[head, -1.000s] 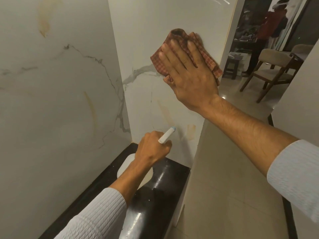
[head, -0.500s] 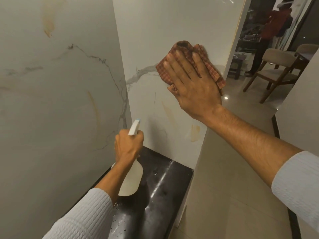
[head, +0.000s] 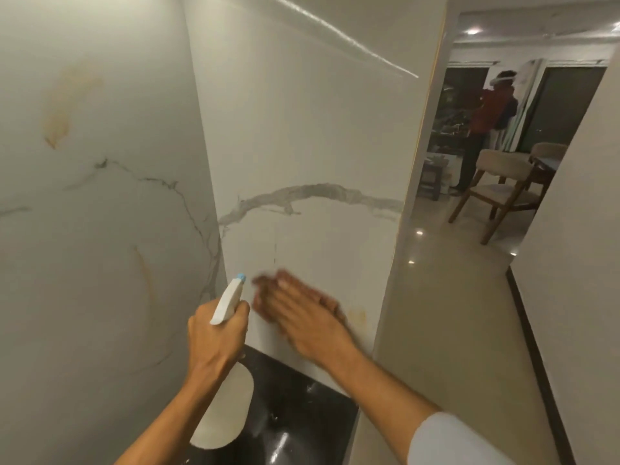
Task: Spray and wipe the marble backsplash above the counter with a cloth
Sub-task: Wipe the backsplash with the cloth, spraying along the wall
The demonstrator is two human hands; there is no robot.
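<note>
The left hand clenches its fingers round the spray bottle, nozzle aimed at the backsplash, likely ready to spray. Beside them, the right hand presses straight fingers on the cloth, spreading it flat for wiping.

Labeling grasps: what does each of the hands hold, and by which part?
Left hand grips the spray bottle by its neck, under the trigger head. Right hand, blurred, presses the cloth flat on the marble backsplash, no grip.

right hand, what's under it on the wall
The cloth shows only as blurred reddish edges past the fingertips and beside the right hand, which presses it to the marble backsplash. The marble beneath is covered.
</note>
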